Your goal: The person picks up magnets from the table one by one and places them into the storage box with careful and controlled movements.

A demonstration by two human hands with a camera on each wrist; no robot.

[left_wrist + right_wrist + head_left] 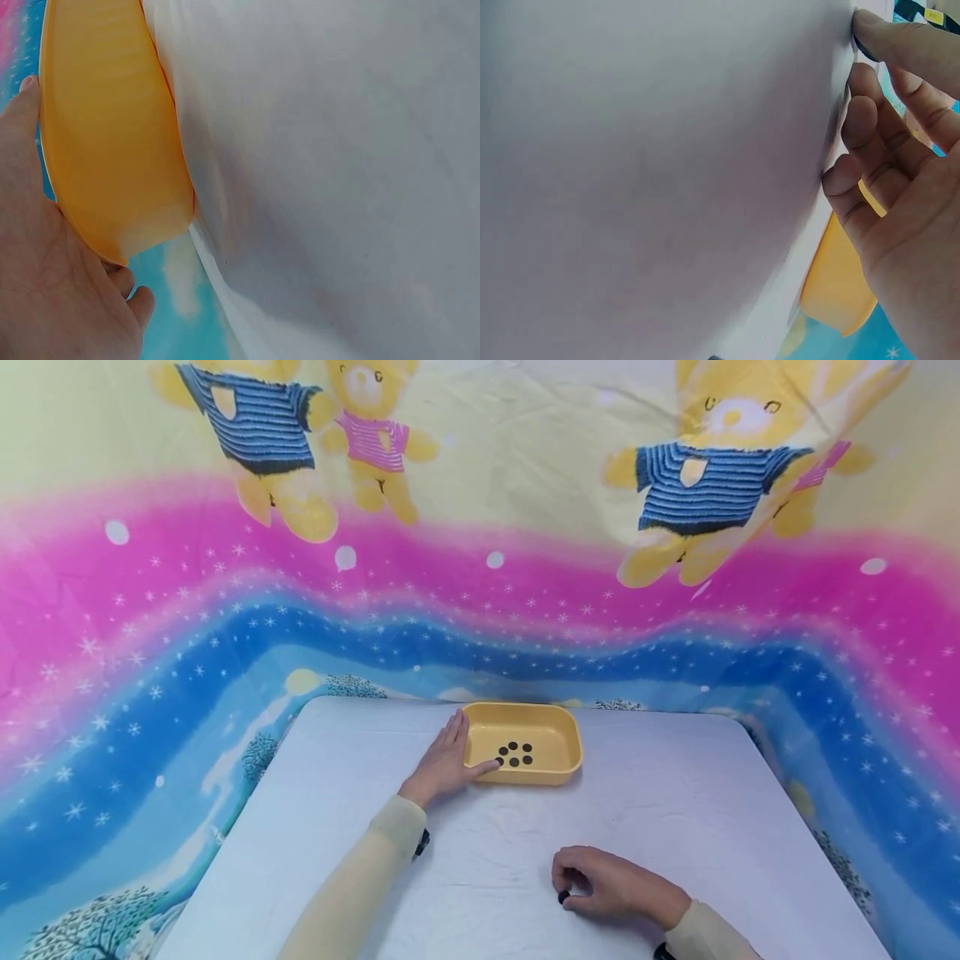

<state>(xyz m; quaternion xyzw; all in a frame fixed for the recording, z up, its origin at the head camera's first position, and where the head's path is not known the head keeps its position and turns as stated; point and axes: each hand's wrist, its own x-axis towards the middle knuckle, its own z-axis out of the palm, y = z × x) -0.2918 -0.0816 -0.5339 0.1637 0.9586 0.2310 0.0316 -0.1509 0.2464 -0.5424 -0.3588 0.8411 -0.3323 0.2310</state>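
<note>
A yellow tray (525,777) sits at the far edge of the white table. Several small black discs (527,760) lie inside it, near its front left. My left hand (446,760) rests against the tray's left end, with the fingers straight along the side and the thumb across the front rim. In the left wrist view that hand (60,247) lies along the tray's rim (112,135). Nearer the front, my right hand (611,883) pinches a small black disc (564,897) low over the table. The right wrist view shows this disc (865,49) mostly hidden by the thumb.
A white cloth covers the table (480,860). Behind and beside it hangs a curtain (480,585) printed with bears and snowflakes. Dark bands (422,843) show at both wrists.
</note>
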